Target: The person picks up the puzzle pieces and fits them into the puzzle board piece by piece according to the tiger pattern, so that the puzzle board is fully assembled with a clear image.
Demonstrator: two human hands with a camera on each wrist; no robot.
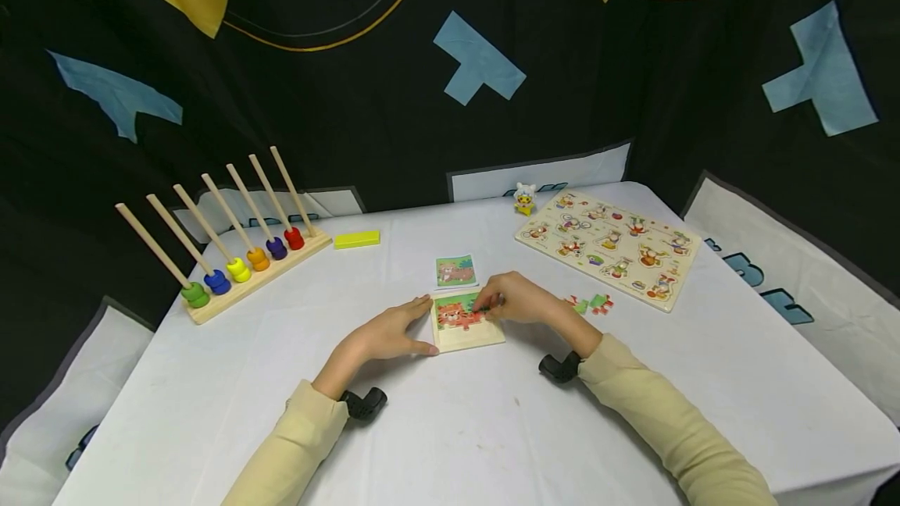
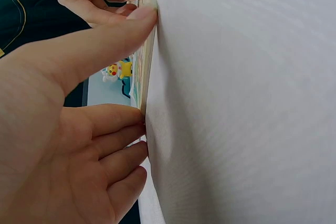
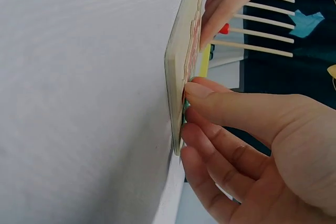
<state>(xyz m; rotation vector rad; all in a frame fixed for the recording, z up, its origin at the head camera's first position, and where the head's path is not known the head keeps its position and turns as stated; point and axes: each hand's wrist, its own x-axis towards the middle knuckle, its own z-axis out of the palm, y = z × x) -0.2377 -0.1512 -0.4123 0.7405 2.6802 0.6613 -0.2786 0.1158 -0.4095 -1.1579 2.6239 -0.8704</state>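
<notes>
A small wooden jigsaw board [image 1: 467,338] lies on the table, partly filled with pieces showing an orange animal on green [image 1: 457,315]. My left hand [image 1: 394,332] rests at the board's left side, its straight fingers touching the edge and the thumb at the near corner; the left wrist view shows that thumb [image 2: 113,38] along the rim. Over the board's right half, my right hand [image 1: 519,299] pinches a puzzle piece [image 3: 186,99] between thumb and fingers, low against the picture. Most of that piece is hidden by the fingertips. Just behind the board lies a picture card [image 1: 455,271].
Loose puzzle pieces [image 1: 600,304] lie right of the right hand. A large wooden peg puzzle [image 1: 612,244] sits at the back right, with a small figurine [image 1: 524,199] beside it. At left stand a bead-and-peg rack [image 1: 263,278] and a yellow block [image 1: 357,240].
</notes>
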